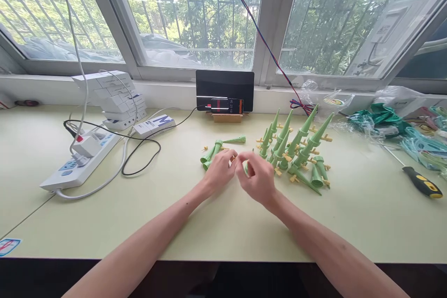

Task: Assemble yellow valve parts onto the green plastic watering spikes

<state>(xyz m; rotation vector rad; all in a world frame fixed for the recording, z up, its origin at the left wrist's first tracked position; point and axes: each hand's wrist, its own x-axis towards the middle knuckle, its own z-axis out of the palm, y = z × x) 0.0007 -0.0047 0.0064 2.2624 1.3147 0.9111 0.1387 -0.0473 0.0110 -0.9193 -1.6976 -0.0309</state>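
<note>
My left hand [220, 168] is closed in a pinch, with a small yellow valve [232, 160] showing at its fingertips. Close against it, my right hand [257, 174] is also pinched, its fingertips meeting those of the left; what they grip is hidden. A bit of green shows by the right fingers. Loose green plant watering spikes [218, 145] lie just beyond the left hand, and a tiny yellow piece [205, 148] rests beside them. Beyond and right of my right hand stands a cluster of green spikes fitted with yellow valves [302, 144], a few lying on their sides.
On the left are a white power strip [78, 167], looping cables and stacked white boxes [111, 95]. A phone [226, 105] leans on a dark tablet [225, 84] at the back. Right, a screwdriver [422, 181] lies near crumpled plastic bags [380, 121]. Windows rise behind the table [195, 223].
</note>
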